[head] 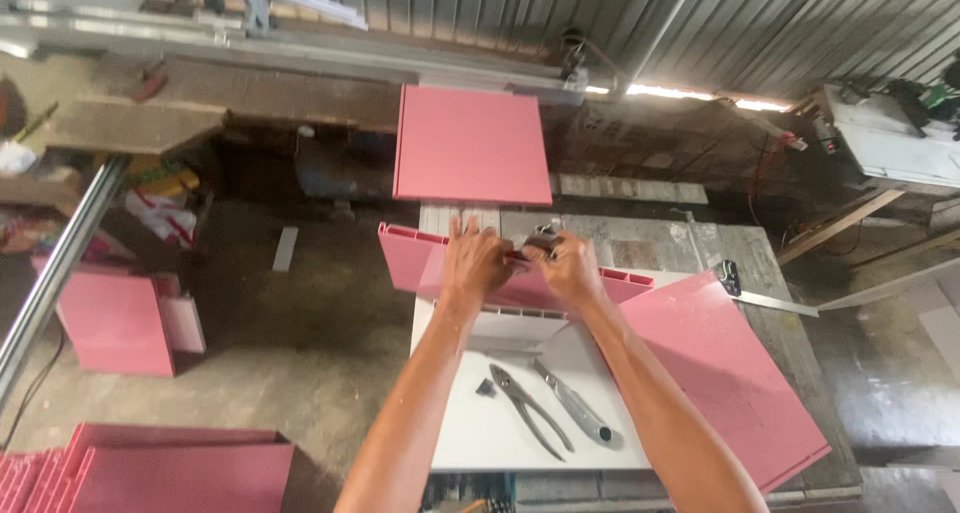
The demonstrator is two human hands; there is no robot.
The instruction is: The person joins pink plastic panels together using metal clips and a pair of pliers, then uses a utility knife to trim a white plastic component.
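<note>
A: What is held by the left hand (474, 261)?

B: The top edge of an upright pink hollow panel (410, 258) is gripped by it, fingers curled over the ribbed rim. The panel is stood on the white board (500, 428) at the far part of the desk (760, 263).

A: And the right hand (566, 265)?

B: It is clenched on the same rim, just beside the left hand, and a small metal tool (540, 241) is pressed between the two. What kind of tool it is cannot be told.

A: What is laid near them?

B: Pliers (530, 408) and a grey-handled knife (578, 408) are laid side by side on the white board, nearer than the hands. A large flat pink panel (730, 373) is rested on the right of the desk. Another pink panel (470, 145) is set farther off, and pink pieces (120, 318) are stacked on the floor to the left.
</note>
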